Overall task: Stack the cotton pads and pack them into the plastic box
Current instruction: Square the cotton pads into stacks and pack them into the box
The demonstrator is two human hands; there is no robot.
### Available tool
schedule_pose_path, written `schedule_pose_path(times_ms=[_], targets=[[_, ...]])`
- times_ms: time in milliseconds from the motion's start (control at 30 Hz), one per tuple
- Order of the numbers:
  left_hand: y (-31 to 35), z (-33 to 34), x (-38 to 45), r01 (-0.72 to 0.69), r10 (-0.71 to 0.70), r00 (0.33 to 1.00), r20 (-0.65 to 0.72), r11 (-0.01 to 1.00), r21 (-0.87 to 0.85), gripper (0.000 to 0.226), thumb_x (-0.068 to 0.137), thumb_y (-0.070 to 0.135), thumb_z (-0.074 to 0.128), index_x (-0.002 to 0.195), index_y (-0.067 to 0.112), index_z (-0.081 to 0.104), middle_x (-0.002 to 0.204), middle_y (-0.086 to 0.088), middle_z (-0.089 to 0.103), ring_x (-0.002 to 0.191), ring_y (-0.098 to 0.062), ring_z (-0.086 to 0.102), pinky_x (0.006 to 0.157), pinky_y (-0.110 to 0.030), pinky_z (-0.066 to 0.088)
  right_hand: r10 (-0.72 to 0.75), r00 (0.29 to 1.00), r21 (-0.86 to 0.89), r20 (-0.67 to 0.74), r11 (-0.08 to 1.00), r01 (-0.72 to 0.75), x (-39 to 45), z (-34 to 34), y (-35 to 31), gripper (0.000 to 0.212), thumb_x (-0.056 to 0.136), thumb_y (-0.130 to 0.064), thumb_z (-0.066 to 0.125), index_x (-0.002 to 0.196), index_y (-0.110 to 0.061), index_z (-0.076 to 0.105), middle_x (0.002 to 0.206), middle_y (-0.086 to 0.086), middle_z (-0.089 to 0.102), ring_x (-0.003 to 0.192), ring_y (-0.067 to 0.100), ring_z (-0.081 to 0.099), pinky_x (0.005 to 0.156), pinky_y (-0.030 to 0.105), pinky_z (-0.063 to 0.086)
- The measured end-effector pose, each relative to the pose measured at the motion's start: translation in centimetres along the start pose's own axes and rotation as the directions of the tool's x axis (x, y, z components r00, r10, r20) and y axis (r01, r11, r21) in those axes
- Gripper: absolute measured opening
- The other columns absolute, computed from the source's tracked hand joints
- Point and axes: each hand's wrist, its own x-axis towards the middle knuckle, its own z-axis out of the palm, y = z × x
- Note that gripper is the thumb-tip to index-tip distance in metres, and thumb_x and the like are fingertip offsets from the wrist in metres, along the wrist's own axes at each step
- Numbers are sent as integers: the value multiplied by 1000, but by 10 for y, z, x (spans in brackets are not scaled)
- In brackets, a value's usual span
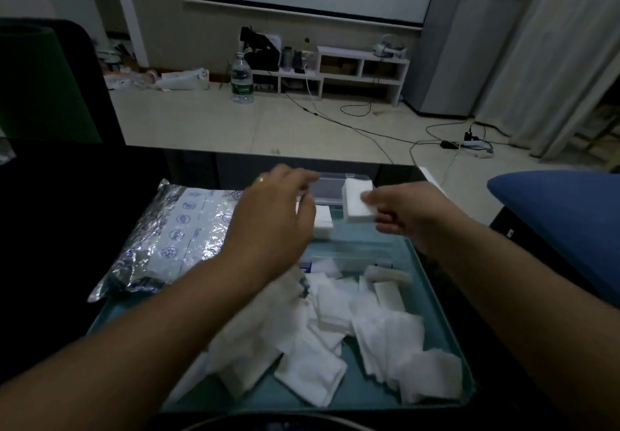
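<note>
A clear plastic box [330, 186] stands at the far end of the teal tray [436, 296]. My right hand [402, 209] pinches a thick white stack of cotton pads [356, 202] over the box's right side. A second stack of pads [322, 224] sits lower on the left, beside my left hand [271, 219]. That hand hovers over the box's left end with fingers loosely bent, and I see nothing in it. Several loose cotton pads [335, 336] lie scattered over the near part of the tray.
A crinkled silver foil bag [174, 236] lies to the left of the tray on the dark table. A blue cushion [567, 219] sits at the right. Beyond the table edge are floor cables, a water bottle [241, 78] and a low white shelf.
</note>
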Motion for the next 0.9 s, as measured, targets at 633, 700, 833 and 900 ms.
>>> schedule_pose_path(times_ms=[633, 700, 833, 900], targets=[[-29, 64, 57, -425, 247, 848, 469, 845, 325, 47, 96, 32, 58, 142, 29, 49, 145, 6, 46, 124, -18, 47, 101, -33, 37, -15, 994, -617, -104, 785, -53, 77, 27, 5, 20, 84, -14, 72, 85, -7, 53, 77, 9, 60, 59, 14, 57, 47, 22, 42], [-31, 69, 58, -433, 248, 840, 483, 842, 322, 42, 97, 29, 57, 138, 29, 53, 144, 6, 48, 125, -18, 46, 103, -34, 36, -53, 991, -657, -125, 752, -43, 81, 30, 11, 24, 84, -14, 72, 79, -9, 49, 77, 8, 57, 63, 16, 58, 54, 24, 48], [-38, 79, 60, -442, 238, 829, 505, 832, 334, 34, 97, 25, 56, 130, 30, 61, 133, 4, 58, 122, -20, 48, 102, -36, 39, -144, 980, -703, -138, 711, 6, 87, 35, 21, 15, 86, -13, 67, 92, -9, 54, 88, 10, 62, 80, 23, 66, 77, 35, 58], [-40, 81, 60, -439, 234, 833, 502, 832, 340, 33, 97, 25, 56, 129, 30, 62, 129, 4, 61, 120, -20, 48, 101, -37, 40, -159, 979, -729, -127, 684, 17, 87, 35, 22, 18, 85, -14, 67, 96, -10, 52, 92, 10, 62, 81, 24, 65, 76, 35, 57]])
